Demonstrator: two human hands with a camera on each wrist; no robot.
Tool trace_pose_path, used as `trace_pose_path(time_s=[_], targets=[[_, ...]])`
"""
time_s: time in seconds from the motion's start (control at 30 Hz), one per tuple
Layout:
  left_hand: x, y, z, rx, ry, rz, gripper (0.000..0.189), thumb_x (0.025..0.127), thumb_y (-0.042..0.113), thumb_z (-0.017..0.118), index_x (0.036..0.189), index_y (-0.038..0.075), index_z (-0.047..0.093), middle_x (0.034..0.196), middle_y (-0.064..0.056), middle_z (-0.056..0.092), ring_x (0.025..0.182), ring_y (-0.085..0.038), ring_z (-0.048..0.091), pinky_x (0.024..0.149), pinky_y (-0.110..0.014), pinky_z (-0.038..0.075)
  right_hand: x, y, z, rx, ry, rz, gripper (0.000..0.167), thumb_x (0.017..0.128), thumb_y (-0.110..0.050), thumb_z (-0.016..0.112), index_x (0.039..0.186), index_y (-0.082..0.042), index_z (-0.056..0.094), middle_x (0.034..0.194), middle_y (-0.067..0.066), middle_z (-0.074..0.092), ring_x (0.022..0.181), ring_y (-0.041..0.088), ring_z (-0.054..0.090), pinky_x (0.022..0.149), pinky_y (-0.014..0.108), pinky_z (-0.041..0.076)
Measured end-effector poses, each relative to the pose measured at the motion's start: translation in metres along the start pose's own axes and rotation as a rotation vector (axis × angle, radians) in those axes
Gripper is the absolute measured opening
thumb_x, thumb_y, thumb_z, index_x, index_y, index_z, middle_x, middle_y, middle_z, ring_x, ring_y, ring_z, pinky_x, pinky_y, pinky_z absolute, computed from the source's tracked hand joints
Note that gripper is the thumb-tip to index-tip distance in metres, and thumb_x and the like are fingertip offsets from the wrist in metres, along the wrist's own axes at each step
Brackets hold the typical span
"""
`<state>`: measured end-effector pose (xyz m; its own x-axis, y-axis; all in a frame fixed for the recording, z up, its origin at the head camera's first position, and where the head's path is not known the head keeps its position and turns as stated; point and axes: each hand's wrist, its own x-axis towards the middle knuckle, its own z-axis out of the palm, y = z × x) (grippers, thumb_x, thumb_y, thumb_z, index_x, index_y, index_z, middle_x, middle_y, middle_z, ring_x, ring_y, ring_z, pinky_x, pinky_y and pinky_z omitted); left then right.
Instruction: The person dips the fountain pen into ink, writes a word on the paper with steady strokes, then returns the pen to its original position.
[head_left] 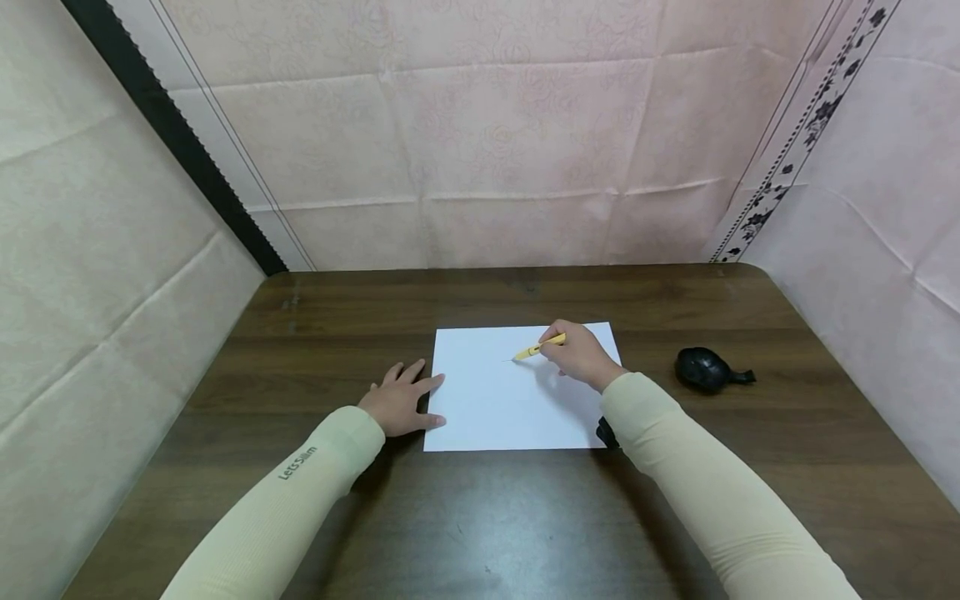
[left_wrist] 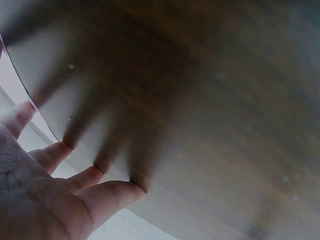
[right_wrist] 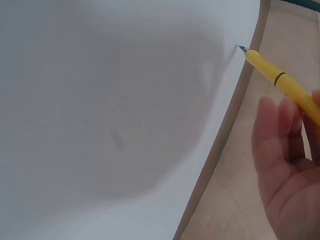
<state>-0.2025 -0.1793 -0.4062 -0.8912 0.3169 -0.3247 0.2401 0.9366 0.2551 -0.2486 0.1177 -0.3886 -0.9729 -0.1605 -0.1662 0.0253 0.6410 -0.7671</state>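
Over white paper (head_left: 487, 408), the right hand (head_left: 581, 356) pinches a yellow pen (head_left: 536, 349), tip touching it. At the paper's left edge, the left hand (head_left: 401, 403) rests, fingers spread.

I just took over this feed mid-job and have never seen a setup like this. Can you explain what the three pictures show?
There is no machine here: a person is working bare-handed. The wide picture comes from a camera worn on the person's head, looking forward and down; the other two come from cameras worn on the left and right wrists. On the brown table lies a white sheet of paper. The left hand is spread at the paper's left edge, partly on it. The right hand holds a yellow pen, its tip pointed down at the paper. Off to the right lies a rounded black object with a narrow end; I cannot tell what it is.
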Motion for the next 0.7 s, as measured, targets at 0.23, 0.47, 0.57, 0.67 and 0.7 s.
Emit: trace_pose_path(time_s=[0.23,0.47,0.57,0.67,0.7], targets=[[0.000,-0.001,0.001,0.005,0.002,-0.001,0.073,0.090,0.051,0.062,0.152,0.024,0.033,0.160,-0.015,0.015,0.143,-0.047,0.012,0.102,-0.072,0.024,0.001,0.004,-0.003,-0.005,0.004,-0.007,0.018,0.094,-0.017,0.057,0.107,-0.006,0.061,0.104,0.013,0.060,0.080,0.021,0.055,0.065,0.027,0.051],[0.000,0.000,0.001,0.006,0.002,-0.003,0.073,0.090,0.051,0.061,0.152,0.024,0.033,0.160,-0.015,0.015,0.144,-0.047,0.012,0.102,-0.072,0.023,0.001,0.007,-0.006,-0.018,0.007,0.003,0.018,0.094,-0.018,0.057,0.107,-0.006,0.061,0.105,0.014,0.060,0.081,0.022,0.056,0.065,0.027,0.052],[-0.001,0.000,0.001,0.005,0.002,-0.003,0.073,0.090,0.051,0.061,0.152,0.024,0.033,0.160,-0.015,0.015,0.143,-0.047,0.012,0.102,-0.072,0.023,0.000,0.008,-0.008,-0.021,0.005,0.000,0.019,0.094,-0.018,0.056,0.108,-0.005,0.061,0.107,0.014,0.060,0.081,0.022,0.056,0.066,0.027,0.052],[-0.001,-0.001,0.001,0.002,0.001,-0.002,0.073,0.090,0.051,0.061,0.152,0.024,0.033,0.160,-0.015,0.015,0.143,-0.047,0.012,0.102,-0.072,0.023,-0.001,0.010,-0.010,-0.016,0.010,-0.003,0.019,0.094,-0.018,0.056,0.108,-0.005,0.061,0.106,0.015,0.060,0.079,0.022,0.055,0.065,0.028,0.052],[0.000,-0.001,0.001,0.003,0.001,-0.001,0.073,0.090,0.051,0.061,0.152,0.024,0.033,0.160,-0.015,0.015,0.143,-0.047,0.012,0.102,-0.072,0.023,-0.002,0.010,-0.011,-0.016,0.009,-0.007,0.020,0.094,-0.017,0.056,0.108,-0.004,0.061,0.107,0.015,0.060,0.080,0.022,0.055,0.065,0.028,0.052]])
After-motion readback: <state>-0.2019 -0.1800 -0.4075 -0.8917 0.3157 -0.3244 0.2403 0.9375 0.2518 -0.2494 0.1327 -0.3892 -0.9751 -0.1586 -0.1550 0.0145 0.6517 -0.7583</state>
